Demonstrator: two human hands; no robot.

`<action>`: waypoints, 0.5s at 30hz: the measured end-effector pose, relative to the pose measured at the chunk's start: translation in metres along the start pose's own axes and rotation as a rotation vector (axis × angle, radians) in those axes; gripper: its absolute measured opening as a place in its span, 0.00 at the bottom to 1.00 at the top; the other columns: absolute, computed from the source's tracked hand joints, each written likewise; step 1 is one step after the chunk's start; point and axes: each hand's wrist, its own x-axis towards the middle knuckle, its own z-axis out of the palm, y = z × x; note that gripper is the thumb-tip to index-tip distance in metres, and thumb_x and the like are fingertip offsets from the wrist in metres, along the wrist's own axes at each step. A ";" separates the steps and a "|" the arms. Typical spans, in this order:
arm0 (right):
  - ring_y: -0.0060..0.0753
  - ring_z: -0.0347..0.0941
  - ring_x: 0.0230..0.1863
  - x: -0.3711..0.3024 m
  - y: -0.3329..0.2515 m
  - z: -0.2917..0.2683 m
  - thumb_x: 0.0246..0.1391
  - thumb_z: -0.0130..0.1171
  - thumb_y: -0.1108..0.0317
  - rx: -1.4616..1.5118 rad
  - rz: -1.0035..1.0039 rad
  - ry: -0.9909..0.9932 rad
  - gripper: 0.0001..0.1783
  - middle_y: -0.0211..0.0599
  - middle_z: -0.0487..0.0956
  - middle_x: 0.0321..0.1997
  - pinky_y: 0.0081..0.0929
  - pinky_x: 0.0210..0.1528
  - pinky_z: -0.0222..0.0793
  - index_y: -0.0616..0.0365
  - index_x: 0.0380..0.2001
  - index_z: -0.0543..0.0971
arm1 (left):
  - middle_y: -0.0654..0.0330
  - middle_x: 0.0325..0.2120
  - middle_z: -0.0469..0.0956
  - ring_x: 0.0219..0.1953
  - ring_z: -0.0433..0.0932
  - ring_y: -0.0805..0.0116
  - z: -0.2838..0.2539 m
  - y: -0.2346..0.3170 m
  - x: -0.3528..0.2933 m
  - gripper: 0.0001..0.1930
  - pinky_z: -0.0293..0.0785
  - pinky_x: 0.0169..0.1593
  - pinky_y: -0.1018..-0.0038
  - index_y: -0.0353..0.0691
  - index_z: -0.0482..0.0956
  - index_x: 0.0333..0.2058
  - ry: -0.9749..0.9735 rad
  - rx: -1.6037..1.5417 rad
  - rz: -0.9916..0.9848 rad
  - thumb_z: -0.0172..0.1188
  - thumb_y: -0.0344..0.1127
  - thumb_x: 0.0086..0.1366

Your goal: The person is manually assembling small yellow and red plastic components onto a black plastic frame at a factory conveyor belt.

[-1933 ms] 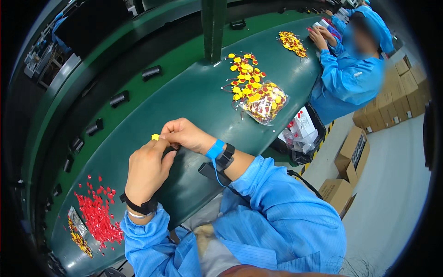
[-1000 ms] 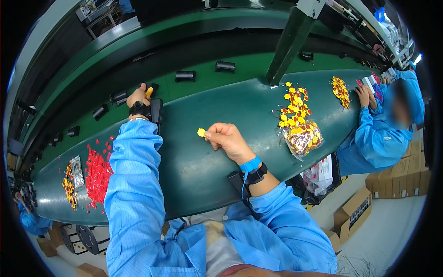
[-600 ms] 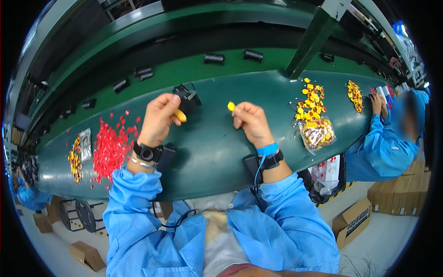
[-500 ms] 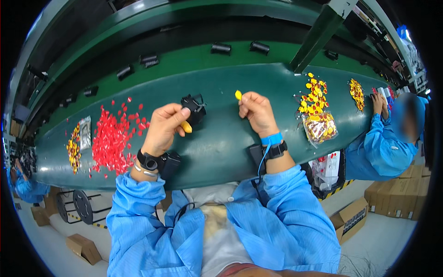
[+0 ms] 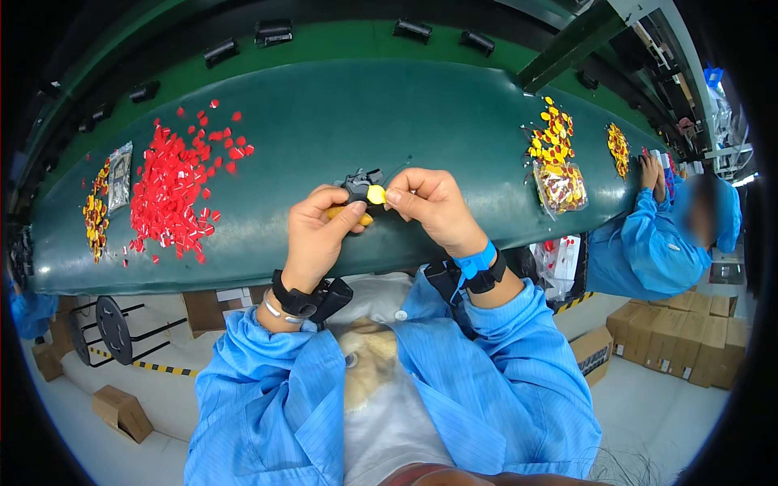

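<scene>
In front of my body, my left hand [image 5: 322,223] is closed round a small black plastic part [image 5: 356,183], thumb on the near side. A yellow-orange sleeve like a finger cot [image 5: 356,217] shows at its fingers. My right hand [image 5: 433,204] pinches a small flat yellow piece [image 5: 376,194] between thumb and forefinger. This piece lies against the right side of the black part; whether it is stuck on, I cannot tell. Small red pieces [image 5: 166,190] spread over the table at left. A heap of yellow and dark red pieces [image 5: 551,134] lies at right.
A clear bag of such pieces [image 5: 561,188] and another yellow heap [image 5: 617,152] lie at right; a silvery bag [image 5: 119,174] is at far left. Black parts [image 5: 413,30] line the green belt beyond the table [image 5: 324,105]. A person in blue [image 5: 648,243] works at right.
My right hand has moved left with the yellow piece, bringing it to the black part. My left hand has come slightly right. The whole view has shifted.
</scene>
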 end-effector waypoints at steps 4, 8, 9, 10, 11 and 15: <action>0.10 0.58 0.21 -0.003 0.010 0.000 0.55 0.56 0.70 -0.029 0.068 0.018 0.07 0.21 0.70 0.19 0.14 0.22 0.53 0.61 0.25 0.77 | 0.60 0.31 0.72 0.29 0.78 0.73 0.002 -0.002 -0.003 0.03 0.75 0.32 0.83 0.29 0.74 0.33 -0.031 -0.026 -0.004 0.57 0.22 0.59; 0.11 0.59 0.22 -0.003 0.008 0.002 0.55 0.56 0.70 -0.094 0.114 0.034 0.07 0.21 0.71 0.20 0.14 0.23 0.55 0.61 0.24 0.77 | 0.61 0.32 0.71 0.29 0.78 0.72 -0.003 -0.005 -0.004 0.05 0.75 0.30 0.83 0.28 0.74 0.33 -0.045 -0.014 0.006 0.58 0.22 0.58; 0.11 0.60 0.22 -0.003 0.008 0.003 0.54 0.57 0.70 -0.118 0.105 0.045 0.07 0.21 0.72 0.20 0.14 0.24 0.56 0.61 0.24 0.77 | 0.61 0.32 0.70 0.29 0.78 0.72 -0.004 -0.005 -0.004 0.06 0.76 0.29 0.82 0.28 0.75 0.34 -0.047 -0.011 0.001 0.60 0.23 0.58; 0.11 0.61 0.23 -0.002 0.008 0.004 0.54 0.57 0.70 -0.141 0.095 0.056 0.07 0.21 0.72 0.20 0.14 0.25 0.58 0.61 0.24 0.77 | 0.61 0.32 0.70 0.29 0.78 0.72 -0.005 -0.004 -0.004 0.06 0.76 0.29 0.82 0.28 0.75 0.34 -0.044 -0.013 -0.002 0.60 0.23 0.58; 0.11 0.61 0.23 -0.002 0.007 0.005 0.54 0.57 0.70 -0.141 0.098 0.054 0.07 0.21 0.72 0.20 0.14 0.25 0.58 0.61 0.24 0.77 | 0.61 0.32 0.70 0.29 0.78 0.73 -0.006 -0.003 -0.004 0.06 0.75 0.29 0.83 0.28 0.75 0.34 -0.048 0.000 -0.003 0.60 0.23 0.58; 0.12 0.62 0.24 -0.001 0.007 0.007 0.53 0.59 0.70 -0.158 0.107 0.064 0.08 0.22 0.73 0.20 0.15 0.26 0.59 0.62 0.23 0.78 | 0.61 0.31 0.70 0.28 0.78 0.73 -0.008 0.000 -0.003 0.06 0.75 0.27 0.83 0.28 0.75 0.33 -0.065 0.035 -0.016 0.60 0.24 0.58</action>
